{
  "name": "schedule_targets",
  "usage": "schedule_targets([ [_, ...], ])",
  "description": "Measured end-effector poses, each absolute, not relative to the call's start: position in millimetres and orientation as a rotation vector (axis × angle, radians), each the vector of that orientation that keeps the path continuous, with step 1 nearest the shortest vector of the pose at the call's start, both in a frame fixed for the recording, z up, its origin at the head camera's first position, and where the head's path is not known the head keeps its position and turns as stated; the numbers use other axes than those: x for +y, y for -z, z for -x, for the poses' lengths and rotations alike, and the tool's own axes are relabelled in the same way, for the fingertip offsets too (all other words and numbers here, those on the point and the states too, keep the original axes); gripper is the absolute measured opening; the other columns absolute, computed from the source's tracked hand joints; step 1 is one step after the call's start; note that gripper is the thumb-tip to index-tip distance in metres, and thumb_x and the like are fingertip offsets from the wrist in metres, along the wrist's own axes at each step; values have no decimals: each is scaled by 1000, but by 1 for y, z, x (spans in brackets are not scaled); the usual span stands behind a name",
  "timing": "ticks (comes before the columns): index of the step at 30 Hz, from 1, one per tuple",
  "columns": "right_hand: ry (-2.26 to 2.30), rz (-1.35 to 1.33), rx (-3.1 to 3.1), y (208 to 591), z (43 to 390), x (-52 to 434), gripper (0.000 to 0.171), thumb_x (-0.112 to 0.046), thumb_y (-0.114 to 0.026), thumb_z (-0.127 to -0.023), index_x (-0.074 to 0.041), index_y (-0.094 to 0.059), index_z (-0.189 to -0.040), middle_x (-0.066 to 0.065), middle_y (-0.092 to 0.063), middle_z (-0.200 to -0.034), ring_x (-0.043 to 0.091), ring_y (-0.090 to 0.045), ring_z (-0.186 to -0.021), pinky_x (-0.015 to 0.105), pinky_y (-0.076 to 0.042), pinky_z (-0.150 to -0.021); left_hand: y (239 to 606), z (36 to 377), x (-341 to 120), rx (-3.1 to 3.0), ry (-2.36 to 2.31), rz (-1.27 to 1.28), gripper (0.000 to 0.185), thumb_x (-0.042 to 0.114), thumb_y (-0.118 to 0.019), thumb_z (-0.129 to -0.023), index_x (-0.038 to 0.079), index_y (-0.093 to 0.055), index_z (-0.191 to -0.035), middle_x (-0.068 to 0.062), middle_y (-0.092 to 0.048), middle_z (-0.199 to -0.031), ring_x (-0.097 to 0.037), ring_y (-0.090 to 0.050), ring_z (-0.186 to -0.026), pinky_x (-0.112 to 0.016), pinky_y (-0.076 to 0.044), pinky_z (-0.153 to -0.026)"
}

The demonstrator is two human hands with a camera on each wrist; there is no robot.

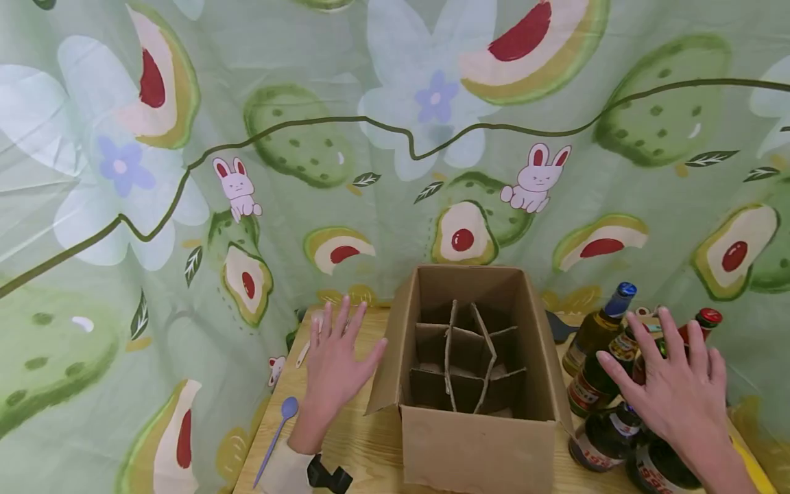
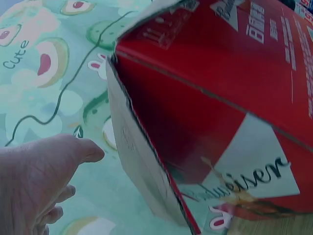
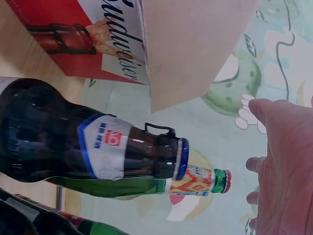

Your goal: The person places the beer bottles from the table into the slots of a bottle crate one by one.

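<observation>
We see a pale green cloth printed with avocados, flowers and white rabbits filling the background, its edges out of frame. Below it is a light wooden table, largely covered and cut off at the bottom. On the table stands an open brown cardboard box, its flaps folded outward; the wrist views show us its red outer side with "Budweiser" lettering. Inside stands a brown cardboard divider; its cells are shaded, so we can hardly make out their floors.

Right of the box cluster glass bottles: an amber bottle with a blue cap, a green bottle with a colourful neck label, two dark brown bottles near the lower edge, and, mostly hidden behind the fingers, a red-capped bottle. We cannot count those behind with certainty.

The right hand is over the bottles, its grip wide with fingers spread; in its wrist view it is apart from the nearest caps. The left hand is just beside the box's left flap, its grip also wide.

A blue-purple spoon lies near the left forearm. A white utensil is partly covered by the left hand.
</observation>
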State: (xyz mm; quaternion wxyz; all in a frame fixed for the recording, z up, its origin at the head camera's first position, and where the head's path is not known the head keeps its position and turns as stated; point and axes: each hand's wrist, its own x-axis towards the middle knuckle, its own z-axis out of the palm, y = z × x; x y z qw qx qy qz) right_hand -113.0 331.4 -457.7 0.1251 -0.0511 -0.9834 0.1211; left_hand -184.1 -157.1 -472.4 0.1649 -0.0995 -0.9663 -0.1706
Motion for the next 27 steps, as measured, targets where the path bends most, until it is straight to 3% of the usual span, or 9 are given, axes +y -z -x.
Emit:
schedule_targets([
  [10, -415, 59, -2821, 437, 139, 342, 91, -64, -55, -100, -21, -14, -169, 30, 0, -171, 59, 3, -153, 83, -14, -105, 464, 173, -132, -2673, 604, 365, 78, 66, -52, -101, 29, -30, -166, -2, -13, -175, -28, 0, -162, -61, -4, -126],
  [14, -466, -12, -2832, 429, 161, 347, 92, -61, -57, -101, -14, -17, -169, 35, -6, -168, 63, -10, -148, 84, -22, -98, 461, 167, -126, -2585, 682, 379, 79, 60, -58, -100, 25, -33, -166, -3, -10, -176, -26, 3, -162, -63, -5, -125],
  [20, -570, -58, -2938, 414, 195, 358, 91, -56, -57, -103, 1, -22, -163, 47, -23, -155, 69, -29, -131, 82, -31, -92, 458, 156, -110, -2460, 866, 396, 83, 48, -67, -97, 19, -31, -166, -6, -7, -176, -30, -3, -162, -63, -16, -124],
  [24, -653, -64, -3074, 405, 215, 375, 90, -55, -52, -106, 14, -25, -156, 48, -38, -142, 63, -48, -118, 68, -47, -79, 458, 147, -94, -2425, 991, 384, 88, 44, -70, -97, 17, -24, -168, -3, -7, -176, -29, -5, -162, -63, -22, -123],
  [27, -645, -32, -3152, 404, 224, 388, 87, -57, -50, -105, 19, -36, -145, 40, -58, -117, 47, -62, -88, 50, -50, -63, 459, 142, -83, -2443, 1096, 393, 90, 41, -70, -97, 15, -21, -168, 0, -7, -176, -27, -7, -162, -62, -27, -121],
])
